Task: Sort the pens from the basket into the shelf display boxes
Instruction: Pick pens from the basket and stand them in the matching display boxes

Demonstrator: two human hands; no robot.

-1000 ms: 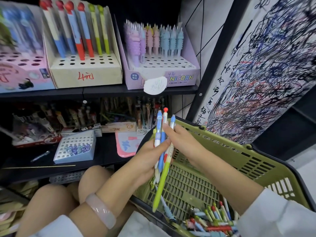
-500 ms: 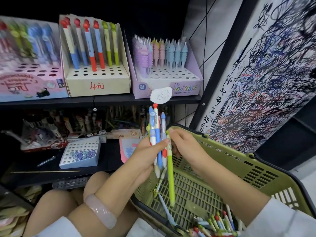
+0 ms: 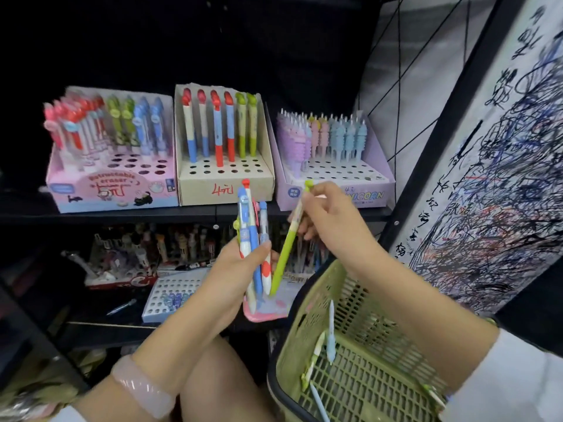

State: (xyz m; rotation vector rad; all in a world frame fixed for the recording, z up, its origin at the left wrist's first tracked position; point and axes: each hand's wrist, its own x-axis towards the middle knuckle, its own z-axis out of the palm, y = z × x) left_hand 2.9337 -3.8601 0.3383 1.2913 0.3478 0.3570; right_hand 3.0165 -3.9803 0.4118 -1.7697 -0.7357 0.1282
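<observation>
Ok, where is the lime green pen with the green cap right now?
In the head view the lime green pen sits centre frame, pinched by the right hand, just right of the pen bunch gripped by the left hand.

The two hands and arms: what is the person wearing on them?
The left hand and right hand are bare, no gloves. The left wrist carries a smooth pale pink bangle. Both forearms are bare; white sleeves begin near the elbows.
</observation>
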